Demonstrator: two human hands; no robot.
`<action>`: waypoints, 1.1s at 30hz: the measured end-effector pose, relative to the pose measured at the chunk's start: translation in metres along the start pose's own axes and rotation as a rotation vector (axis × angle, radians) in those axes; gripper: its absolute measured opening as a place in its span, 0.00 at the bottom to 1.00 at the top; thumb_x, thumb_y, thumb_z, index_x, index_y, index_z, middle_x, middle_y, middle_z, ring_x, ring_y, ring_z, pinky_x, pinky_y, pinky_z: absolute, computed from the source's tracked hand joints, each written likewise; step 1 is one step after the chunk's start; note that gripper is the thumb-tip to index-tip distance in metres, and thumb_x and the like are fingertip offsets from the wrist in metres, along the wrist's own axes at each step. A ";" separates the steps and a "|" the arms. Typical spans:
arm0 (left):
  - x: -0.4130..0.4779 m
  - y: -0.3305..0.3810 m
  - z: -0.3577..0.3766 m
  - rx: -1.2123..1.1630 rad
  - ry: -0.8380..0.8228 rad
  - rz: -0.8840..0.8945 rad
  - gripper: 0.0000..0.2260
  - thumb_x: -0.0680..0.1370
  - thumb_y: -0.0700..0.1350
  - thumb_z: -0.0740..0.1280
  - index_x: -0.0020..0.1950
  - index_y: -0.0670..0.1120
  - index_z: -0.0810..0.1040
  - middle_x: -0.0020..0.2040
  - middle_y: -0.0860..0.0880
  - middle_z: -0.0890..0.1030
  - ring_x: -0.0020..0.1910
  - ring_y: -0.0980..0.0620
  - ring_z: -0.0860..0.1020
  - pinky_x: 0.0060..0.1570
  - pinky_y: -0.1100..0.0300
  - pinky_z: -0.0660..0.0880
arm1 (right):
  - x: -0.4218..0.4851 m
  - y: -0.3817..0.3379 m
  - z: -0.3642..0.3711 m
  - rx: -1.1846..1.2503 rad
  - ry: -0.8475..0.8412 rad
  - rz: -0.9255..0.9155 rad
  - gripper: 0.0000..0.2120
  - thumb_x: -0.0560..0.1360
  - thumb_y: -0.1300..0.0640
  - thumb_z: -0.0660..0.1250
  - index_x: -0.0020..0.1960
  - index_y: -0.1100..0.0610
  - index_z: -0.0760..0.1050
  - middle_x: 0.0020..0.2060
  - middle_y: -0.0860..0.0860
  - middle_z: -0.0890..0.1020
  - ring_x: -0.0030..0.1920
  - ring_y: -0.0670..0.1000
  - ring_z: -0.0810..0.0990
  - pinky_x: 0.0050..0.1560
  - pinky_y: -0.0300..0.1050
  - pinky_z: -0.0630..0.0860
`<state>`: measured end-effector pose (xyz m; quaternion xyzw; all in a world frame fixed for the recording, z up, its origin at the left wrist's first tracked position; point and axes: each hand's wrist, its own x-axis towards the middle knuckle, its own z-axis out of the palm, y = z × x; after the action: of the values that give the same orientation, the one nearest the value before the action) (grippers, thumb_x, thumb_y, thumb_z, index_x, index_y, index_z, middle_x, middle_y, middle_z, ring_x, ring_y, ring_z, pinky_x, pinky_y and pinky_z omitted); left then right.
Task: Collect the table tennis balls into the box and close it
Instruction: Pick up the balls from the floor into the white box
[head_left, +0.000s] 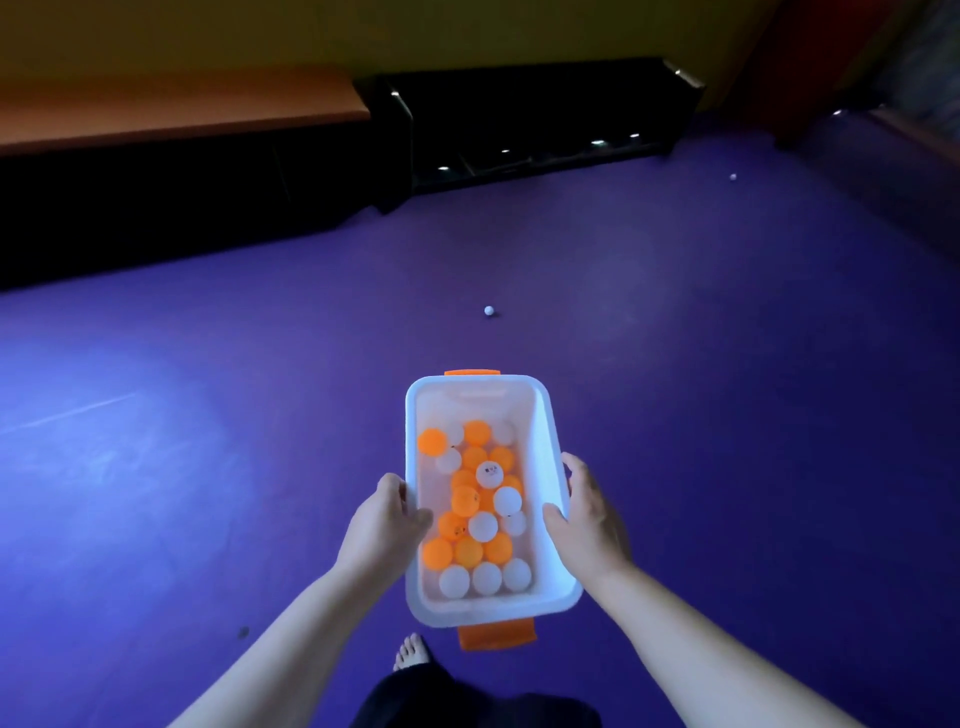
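You hold the box (549, 447) in front of you above the floor (727, 415), its long axis running straight away from you and one short end pointing toward your body, the open top facing up with a slight tilt. Your left hand (387, 525) grips the left long rim, thumb hooked over the edge; your right hand (589, 514) grips the right long rim the same way. The floor is smooth and purple, with a pale sheen at the left. One white ball (489, 310) lies on it ahead of the box's far end, and a second small ball (733, 177) sits well apart at the far right. Against the yellow wall (467, 31) stand a dark bench with an orange top (182, 111) and, just beside it, a low black shelf unit (519, 119). Your bare foot (412, 649) shows below the box's near end. The box is white plastic, rectangular with rounded corners, lid off, with an orange clip at the far end (471, 372) and another at the near end (496, 636). Orange and white balls in the box (480, 522) are heaped across its bottom, three white ones lined along the near wall.
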<state>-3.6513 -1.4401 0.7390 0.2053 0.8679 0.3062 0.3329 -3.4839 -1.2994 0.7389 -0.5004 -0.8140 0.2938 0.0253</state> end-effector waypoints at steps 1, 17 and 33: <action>0.015 0.008 -0.004 0.003 -0.003 0.000 0.07 0.74 0.43 0.63 0.40 0.45 0.65 0.35 0.49 0.72 0.31 0.51 0.68 0.30 0.58 0.64 | 0.013 -0.005 -0.001 0.008 0.006 0.015 0.27 0.76 0.57 0.62 0.72 0.49 0.57 0.67 0.48 0.70 0.60 0.55 0.75 0.51 0.44 0.72; 0.265 0.124 -0.002 0.018 -0.020 -0.111 0.07 0.74 0.45 0.64 0.43 0.45 0.67 0.37 0.49 0.76 0.35 0.50 0.75 0.31 0.55 0.71 | 0.301 -0.039 -0.017 0.050 -0.098 0.059 0.25 0.75 0.56 0.62 0.69 0.47 0.59 0.62 0.48 0.74 0.56 0.55 0.76 0.50 0.47 0.76; 0.508 0.242 -0.016 -0.075 0.086 -0.235 0.09 0.74 0.44 0.64 0.40 0.45 0.64 0.35 0.49 0.72 0.33 0.51 0.70 0.30 0.56 0.64 | 0.605 -0.101 -0.047 -0.059 -0.221 -0.063 0.25 0.74 0.55 0.61 0.69 0.46 0.59 0.59 0.48 0.75 0.53 0.55 0.77 0.48 0.48 0.74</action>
<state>-3.9780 -0.9862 0.6804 0.0764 0.8874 0.3056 0.3365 -3.8502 -0.8087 0.6758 -0.4397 -0.8355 0.3220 -0.0701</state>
